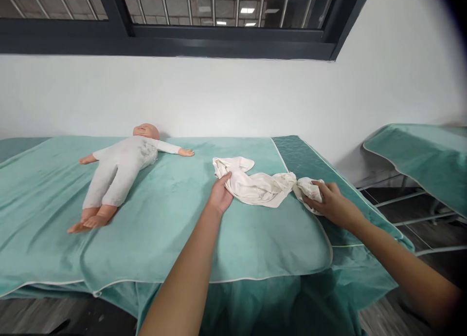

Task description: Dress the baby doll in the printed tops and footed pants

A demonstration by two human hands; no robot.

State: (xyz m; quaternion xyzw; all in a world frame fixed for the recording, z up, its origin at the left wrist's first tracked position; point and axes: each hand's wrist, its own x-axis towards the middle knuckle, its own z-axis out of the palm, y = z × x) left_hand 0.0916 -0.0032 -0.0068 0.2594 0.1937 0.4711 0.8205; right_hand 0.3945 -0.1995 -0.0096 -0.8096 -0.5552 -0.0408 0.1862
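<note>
Left hand [221,194] and right hand [328,203], apart, each grip one end of the crumpled white cloth [263,187], which lies right of the baby doll [126,163] on the green sheet [175,238].

Care-training room, as I view it: doll [126,158] left of both hands; green-covered bed [270,248] beneath them; barred window [219,14] beyond.

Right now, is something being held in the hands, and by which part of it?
Yes, a white cloth. The left hand holds its left end; the right hand holds the bunched right end.
</note>
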